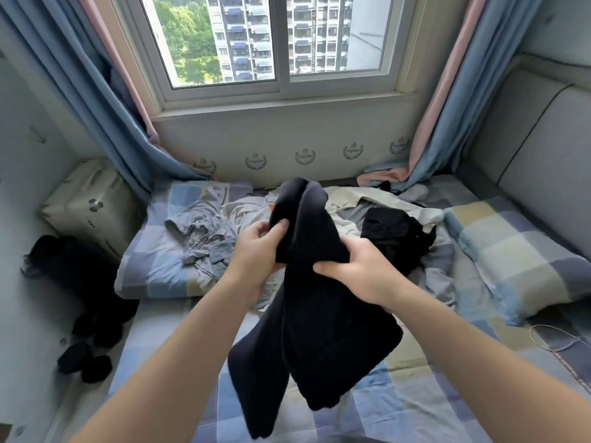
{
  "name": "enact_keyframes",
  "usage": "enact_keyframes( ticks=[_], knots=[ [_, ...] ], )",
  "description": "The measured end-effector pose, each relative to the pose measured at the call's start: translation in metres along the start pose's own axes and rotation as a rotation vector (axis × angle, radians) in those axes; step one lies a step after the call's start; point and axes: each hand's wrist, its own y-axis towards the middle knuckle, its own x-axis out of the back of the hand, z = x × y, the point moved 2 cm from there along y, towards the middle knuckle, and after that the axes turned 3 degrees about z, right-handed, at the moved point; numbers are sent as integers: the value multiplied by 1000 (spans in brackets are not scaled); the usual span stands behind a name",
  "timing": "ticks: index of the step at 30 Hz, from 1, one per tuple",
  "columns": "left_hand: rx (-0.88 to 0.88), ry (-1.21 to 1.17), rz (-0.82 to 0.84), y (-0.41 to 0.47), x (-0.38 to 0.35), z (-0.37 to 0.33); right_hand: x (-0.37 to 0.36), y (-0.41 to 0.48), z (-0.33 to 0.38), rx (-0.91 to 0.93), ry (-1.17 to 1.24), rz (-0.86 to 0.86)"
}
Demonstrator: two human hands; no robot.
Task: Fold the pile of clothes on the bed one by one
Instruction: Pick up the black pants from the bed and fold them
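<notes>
Clothes (345, 225) lie in a loose, unfolded pile on the far part of the bed (415, 398), below the window (271, 43). On the left of the pile a grey-blue garment (201, 238) is crumpled and lies partly on the left pillow (150, 263). A cream garment (367, 199) is spread in the middle, and a black garment (396, 235) lies in a heap on the right of it.

One dark navy garment (319, 330) is lifted up in front of the pile, and both hands hold it. The left hand (259, 247) grips its upper part, with the fingers curled into a fold and the thumb on the front of the cloth. The right hand (355, 273) is a little lower and just beside the left one, and it closes around a bunch of the same cloth. The top of the garment stands above the hands and bends over. The rest hangs down in two long parts over the checked sheet. Whether the lower ends touch the sheet, I cannot tell.

A second checked pillow (511, 251) lies on the right, beside the padded headboard (543, 155). Blue curtains (80, 91) hang on both sides of the window. Some dark things (83, 362) lie on the pale surface to the left of the bed, and a thin cable (550, 340) lies near the right edge.
</notes>
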Motion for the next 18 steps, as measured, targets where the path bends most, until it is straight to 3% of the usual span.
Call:
enact_keyframes(
  ticks=[5,8,10,13,15,18],
  knots=[
    [56,332,216,-24,-3,10,22,9,-5,-90,409,-266],
    [73,365,384,-34,-15,21,21,8,-4,-147,529,-244],
    [34,316,307,-29,-13,26,19,5,-3,-141,541,-205],
    [47,50,101,-15,-6,23,27,-4,0,-76,689,-99],
    [109,-136,29,-7,-2,14,33,-15,2,8,529,61],
    [224,-243,110,-11,-5,1,25,-30,11,122,266,207]
  ],
)
